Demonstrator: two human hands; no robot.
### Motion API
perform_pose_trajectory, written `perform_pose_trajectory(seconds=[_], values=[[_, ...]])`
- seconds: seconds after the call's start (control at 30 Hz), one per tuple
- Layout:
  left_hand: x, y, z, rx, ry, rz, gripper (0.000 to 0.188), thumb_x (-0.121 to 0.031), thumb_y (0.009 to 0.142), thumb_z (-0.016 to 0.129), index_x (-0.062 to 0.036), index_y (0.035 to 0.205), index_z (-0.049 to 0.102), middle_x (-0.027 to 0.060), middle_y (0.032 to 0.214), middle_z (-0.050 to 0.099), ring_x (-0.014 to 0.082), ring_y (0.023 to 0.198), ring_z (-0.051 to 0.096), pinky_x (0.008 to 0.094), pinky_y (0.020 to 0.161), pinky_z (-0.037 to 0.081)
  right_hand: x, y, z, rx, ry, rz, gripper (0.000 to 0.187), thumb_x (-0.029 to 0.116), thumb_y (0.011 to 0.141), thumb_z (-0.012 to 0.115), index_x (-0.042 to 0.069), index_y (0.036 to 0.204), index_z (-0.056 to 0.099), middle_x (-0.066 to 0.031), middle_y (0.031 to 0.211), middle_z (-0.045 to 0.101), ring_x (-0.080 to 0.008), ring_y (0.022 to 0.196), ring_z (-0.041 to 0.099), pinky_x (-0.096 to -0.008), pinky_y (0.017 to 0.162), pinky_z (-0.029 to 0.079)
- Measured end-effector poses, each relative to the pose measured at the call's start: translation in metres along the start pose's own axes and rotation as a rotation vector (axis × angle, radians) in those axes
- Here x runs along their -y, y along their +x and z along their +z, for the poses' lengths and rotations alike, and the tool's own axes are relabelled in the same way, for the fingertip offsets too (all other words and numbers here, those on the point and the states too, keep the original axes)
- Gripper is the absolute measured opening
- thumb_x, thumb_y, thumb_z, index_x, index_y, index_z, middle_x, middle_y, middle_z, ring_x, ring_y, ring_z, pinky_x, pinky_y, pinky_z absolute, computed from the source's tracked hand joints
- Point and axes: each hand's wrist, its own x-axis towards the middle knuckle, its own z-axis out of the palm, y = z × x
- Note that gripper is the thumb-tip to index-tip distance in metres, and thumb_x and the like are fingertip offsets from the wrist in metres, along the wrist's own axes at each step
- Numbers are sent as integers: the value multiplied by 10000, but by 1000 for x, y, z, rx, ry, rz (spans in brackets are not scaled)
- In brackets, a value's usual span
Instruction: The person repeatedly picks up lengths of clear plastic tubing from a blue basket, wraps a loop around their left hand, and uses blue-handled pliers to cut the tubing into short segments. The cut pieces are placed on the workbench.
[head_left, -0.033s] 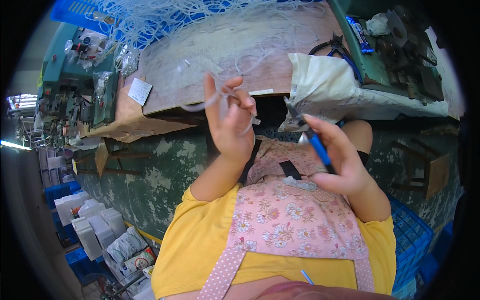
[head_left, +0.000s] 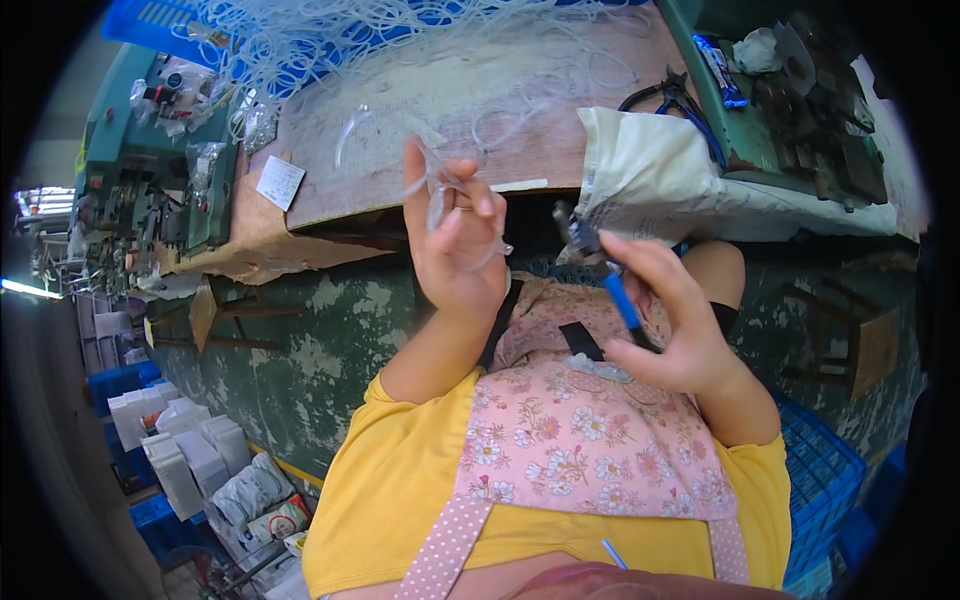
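Observation:
Raised over the near edge of the table, my left hand [head_left: 455,265] has its fingers curled round a piece of clear tubing [head_left: 434,208]. A thin loop of the tubing rises above the fingertips, and a short end pokes out by the palm's right side. My right hand [head_left: 685,320] grips blue-handled pliers [head_left: 620,298], with the dark jaws pointing up and left toward the left hand, apart from the tubing. Small clear pieces [head_left: 595,368] rest on the flowered apron [head_left: 590,430] below the hands.
A tangled heap of clear tubing [head_left: 330,40] spills from a blue crate [head_left: 150,22] onto the wooden table [head_left: 330,180]. On the right, another pair of pliers [head_left: 690,110] lies by a white sack [head_left: 640,160]. Green machines [head_left: 125,125] flank the table. A blue basket [head_left: 825,480] stands low right.
The pliers have turned in my right hand, so their jaws show broader and further left. The tubing's loop in my left hand has swung upward; that hand has shifted slightly left.

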Motion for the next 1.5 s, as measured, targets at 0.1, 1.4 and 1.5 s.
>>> perform_pose_trajectory(seconds=[0.1, 1.4, 1.5], values=[[-11, 4, 12, 38, -176, -56, 827, -167, 768, 523, -107, 1531, 207, 98, 1061, 492, 155, 796, 481, 297, 709, 424, 8, 0, 14, -33, -602, -53, 640, 160, 610, 791, 185, 1233, 648, -108, 1074, 557, -277, 891, 584, -353, 708, 487], [-25, 22, 27, 76, -429, -662, 770, -148, 772, 476, -4, 1492, 242, 121, 991, 477, 179, 784, 489, 355, 884, 430, 0, -3, 6, -57, -437, -151, 670, 44, 666, 738, 157, 1310, 592, -128, 1078, 533, -290, 904, 563, -360, 800, 478], [-22, 21, 19, 123, -392, -651, 732, -183, 808, 463, -3, 1487, 259, 134, 1030, 506, 191, 827, 514, 364, 921, 425, -2, -2, 10, 23, -680, -153, 697, 107, 625, 764, 207, 1296, 605, -126, 1074, 523, -312, 896, 528, -407, 814, 448]])
